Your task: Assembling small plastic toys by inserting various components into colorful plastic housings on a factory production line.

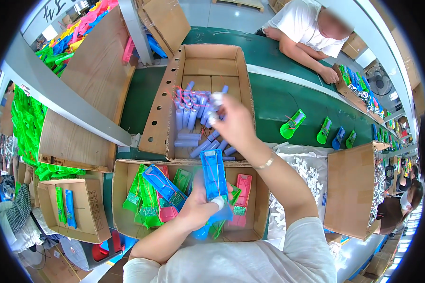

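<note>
My left hand (pixel 200 206) grips a blue plastic shell (pixel 213 177) with thin red wires, held upright over a near cardboard box (pixel 120 198) of blue, green and pink shells. My right hand (pixel 233 123) reaches into the far cardboard box (pixel 212 59) and pinches pale blue cylindrical cells (pixel 213 107) by their ends. More loose cells (pixel 193 141) lie in that box, some standing, some flat.
A green conveyor belt (pixel 274 101) carries green and blue shells (pixel 293 124) to the right. A person in a white shirt (pixel 307 28) works across it. A box flap (pixel 352 188) and white parts (pixel 311 174) sit right; a small box (pixel 75 207) left.
</note>
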The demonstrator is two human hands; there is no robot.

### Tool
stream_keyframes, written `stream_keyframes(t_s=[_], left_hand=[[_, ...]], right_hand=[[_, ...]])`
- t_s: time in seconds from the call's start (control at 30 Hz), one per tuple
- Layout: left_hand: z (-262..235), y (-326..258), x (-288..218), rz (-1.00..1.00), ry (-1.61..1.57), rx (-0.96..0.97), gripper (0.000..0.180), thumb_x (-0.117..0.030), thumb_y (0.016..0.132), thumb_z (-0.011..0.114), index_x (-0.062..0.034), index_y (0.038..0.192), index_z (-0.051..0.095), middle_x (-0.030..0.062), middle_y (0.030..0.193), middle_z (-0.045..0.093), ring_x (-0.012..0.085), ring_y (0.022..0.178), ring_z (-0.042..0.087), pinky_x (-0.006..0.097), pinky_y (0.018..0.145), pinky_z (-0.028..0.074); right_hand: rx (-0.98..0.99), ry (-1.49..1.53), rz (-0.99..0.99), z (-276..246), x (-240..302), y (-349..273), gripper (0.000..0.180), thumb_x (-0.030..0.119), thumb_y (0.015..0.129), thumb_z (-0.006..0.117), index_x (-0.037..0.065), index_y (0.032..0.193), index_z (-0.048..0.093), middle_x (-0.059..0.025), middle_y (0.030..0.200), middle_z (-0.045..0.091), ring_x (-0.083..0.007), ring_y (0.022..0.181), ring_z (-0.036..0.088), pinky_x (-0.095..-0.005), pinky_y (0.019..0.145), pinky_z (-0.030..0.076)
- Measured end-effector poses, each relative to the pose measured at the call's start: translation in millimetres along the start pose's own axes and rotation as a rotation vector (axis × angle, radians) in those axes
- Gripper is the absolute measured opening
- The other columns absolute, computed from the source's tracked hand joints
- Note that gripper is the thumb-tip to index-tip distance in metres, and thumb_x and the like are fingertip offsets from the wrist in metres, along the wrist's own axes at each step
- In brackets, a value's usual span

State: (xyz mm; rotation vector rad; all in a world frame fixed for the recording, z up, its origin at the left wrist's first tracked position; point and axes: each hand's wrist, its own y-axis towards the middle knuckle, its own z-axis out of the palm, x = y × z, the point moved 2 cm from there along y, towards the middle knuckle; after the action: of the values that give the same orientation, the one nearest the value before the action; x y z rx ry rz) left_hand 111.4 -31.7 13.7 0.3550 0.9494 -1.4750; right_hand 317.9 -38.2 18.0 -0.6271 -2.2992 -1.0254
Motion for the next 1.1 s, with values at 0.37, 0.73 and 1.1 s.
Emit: stream_keyframes(t_s=[0.37, 0.73, 1.1], left_hand=[[-5, 0, 7, 0.043, 0.207, -0.054, 0.086, 0.008, 0.067, 0.050, -0.0148, 0.142, 0.013, 0.0084, 0.124, 0.044, 0.0191, 0.113, 0.047, 0.034, 0.093, 0.041], [7, -7, 13, 0.107, 0.244, 0.004, 0.072, 0.001, 0.082, 0.050, -0.0116, 0.143, 0.013, 0.0072, 0.126, 0.041, 0.0176, 0.113, 0.043, 0.032, 0.094, 0.038], [16, -5, 3, 0.117, 0.220, -0.081, 0.035, -0.013, 0.096, 0.041, -0.0090, 0.129, 0.031, 0.0096, 0.100, 0.054, 0.0173, 0.075, 0.058, 0.032, 0.064, 0.051]], right_hand=[[0.002, -0.041, -0.356, -68, 83, -128, 0.029, 0.003, 0.062, 0.076, 0.001, 0.090, 0.067, -0.0137, 0.093, 0.065, -0.0246, 0.075, 0.064, -0.0329, 0.063, 0.054], [-0.035, 0.077, -0.043, -77, 84, -147, 0.026, 0.004, 0.063, 0.072, 0.000, 0.089, 0.066, -0.0134, 0.097, 0.061, -0.0262, 0.079, 0.060, -0.0330, 0.065, 0.051], [-0.093, 0.019, 0.152, -92, 46, -151, 0.014, 0.013, 0.072, 0.070, 0.006, 0.082, 0.065, -0.0094, 0.086, 0.060, -0.0286, 0.079, 0.058, -0.0387, 0.069, 0.048]])
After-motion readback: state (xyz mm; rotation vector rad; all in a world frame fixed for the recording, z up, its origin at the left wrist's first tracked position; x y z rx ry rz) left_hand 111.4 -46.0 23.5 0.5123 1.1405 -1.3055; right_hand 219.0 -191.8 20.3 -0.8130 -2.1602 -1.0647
